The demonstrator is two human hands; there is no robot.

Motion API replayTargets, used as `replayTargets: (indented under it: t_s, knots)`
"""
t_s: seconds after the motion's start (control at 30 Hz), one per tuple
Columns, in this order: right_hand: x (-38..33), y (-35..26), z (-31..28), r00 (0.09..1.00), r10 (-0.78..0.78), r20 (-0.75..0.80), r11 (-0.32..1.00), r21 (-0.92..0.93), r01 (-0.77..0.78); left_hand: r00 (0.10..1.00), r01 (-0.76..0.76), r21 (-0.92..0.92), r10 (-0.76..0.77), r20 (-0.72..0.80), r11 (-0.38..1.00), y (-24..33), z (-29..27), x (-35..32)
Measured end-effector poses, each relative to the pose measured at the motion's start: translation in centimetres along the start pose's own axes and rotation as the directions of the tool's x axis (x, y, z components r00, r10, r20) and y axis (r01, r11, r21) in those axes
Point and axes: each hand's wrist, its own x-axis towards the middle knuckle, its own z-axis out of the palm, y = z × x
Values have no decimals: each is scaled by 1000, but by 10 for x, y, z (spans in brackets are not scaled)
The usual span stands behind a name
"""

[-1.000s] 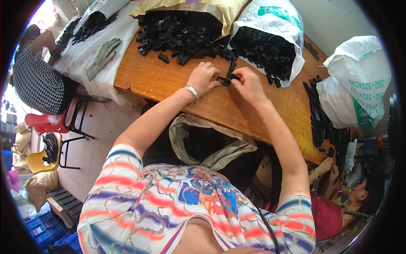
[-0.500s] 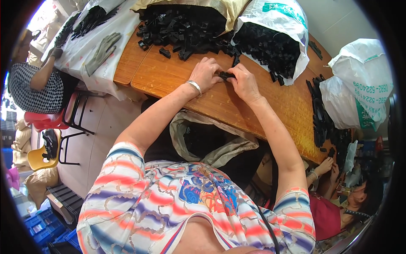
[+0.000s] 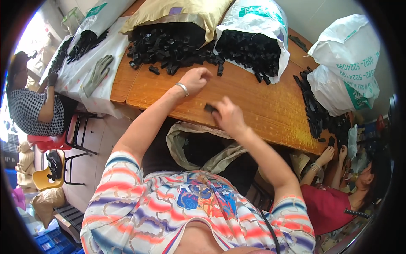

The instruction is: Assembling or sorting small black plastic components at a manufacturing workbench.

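My left hand [image 3: 196,81], with a silver bracelet at the wrist, hovers over the wooden table near the pile of black plastic parts [image 3: 169,53]. Its fingers are loosely bent and a little apart, and nothing shows in them. Blurred by motion, my right hand [image 3: 231,115] pinches a small black plastic part [image 3: 210,109] above the table's near edge. Below that edge, an open beige sack [image 3: 175,146] lies at my lap, its inside dark. The loose black parts spill from a tan sack [image 3: 177,15] and a white sack [image 3: 282,46].
Another white sack [image 3: 344,51] stands at the right beside a heap of long black parts [image 3: 311,110]. A co-worker in red [image 3: 325,207] handles parts there. Leftward, a grey glove [image 3: 98,74] lies on a plastic-covered table, where a person in a checked top [image 3: 31,112] sits.
My hands have parted. The right one has come down toward me with the black part, while the left has moved slightly left and let go of it. The view has shifted somewhat.
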Motion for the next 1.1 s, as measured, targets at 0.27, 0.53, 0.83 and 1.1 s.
replayTargets:
  t_s: [0.27, 0.53, 0.83, 1.1]
  knots:
    - [-72, -36, 22, 995, -92, 47, 989, 118, 86, 933, 323, 474, -192, -304, 819, 43, 41, 52]
    - [12, 102, -52, 909, 137, -394, 975, -110, -195, 968, -82, 459, 181, -176, 885, 39, 32, 18]
    - [49, 158, -49, 875, 376, -304, 875, -194, -443, 941, -289, 387, 334, -52, 876, 43, 23, -60]
    - [44, 138, -40, 956, 115, -270, 977, -142, -158, 931, -230, 380, 317, -182, 896, 26, 21, -62]
